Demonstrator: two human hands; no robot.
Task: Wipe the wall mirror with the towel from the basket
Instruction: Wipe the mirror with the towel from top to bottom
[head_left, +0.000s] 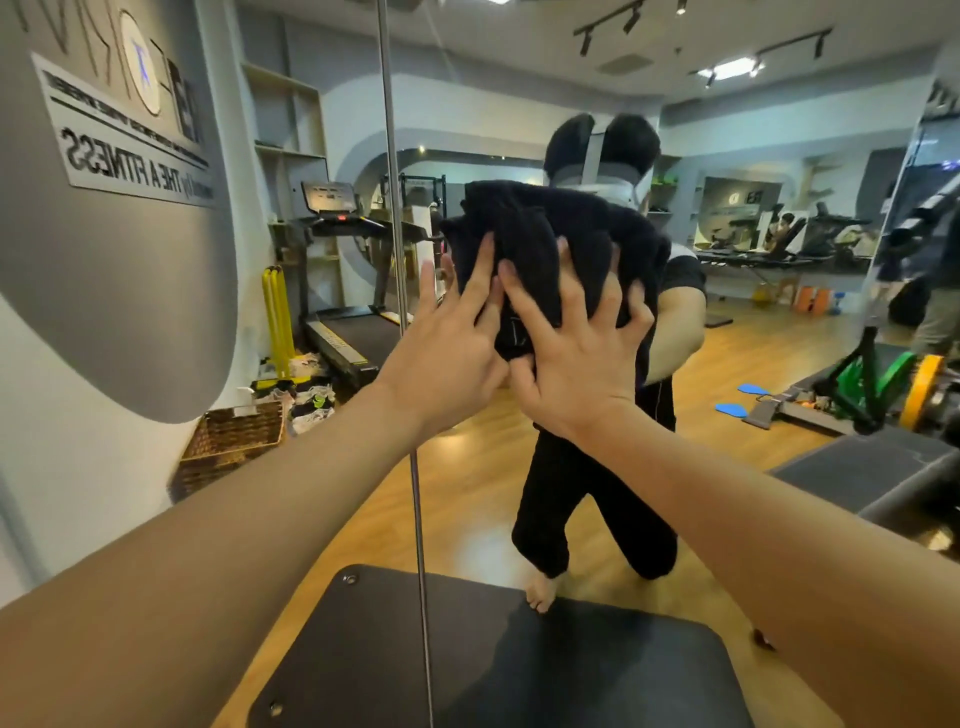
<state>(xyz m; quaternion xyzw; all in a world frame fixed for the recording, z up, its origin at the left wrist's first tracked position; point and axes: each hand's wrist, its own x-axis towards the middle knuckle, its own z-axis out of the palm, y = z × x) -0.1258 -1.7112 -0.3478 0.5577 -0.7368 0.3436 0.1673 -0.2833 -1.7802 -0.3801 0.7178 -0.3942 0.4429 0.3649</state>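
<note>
Hands: left hand (447, 338) and right hand (576, 358) spread flat, pressing | Towel: black towel (519, 234) bunched against wall mirror (779, 338), just right of seam (400, 260) | Risk: left fingertips overhanging the towel may smear glass; the bunch may slip.

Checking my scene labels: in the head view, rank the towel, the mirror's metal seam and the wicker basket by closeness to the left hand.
1. Towel, pressed under the left hand.
2. Metal seam, just left of the fingers.
3. Wicker basket, far lower left.
</note>
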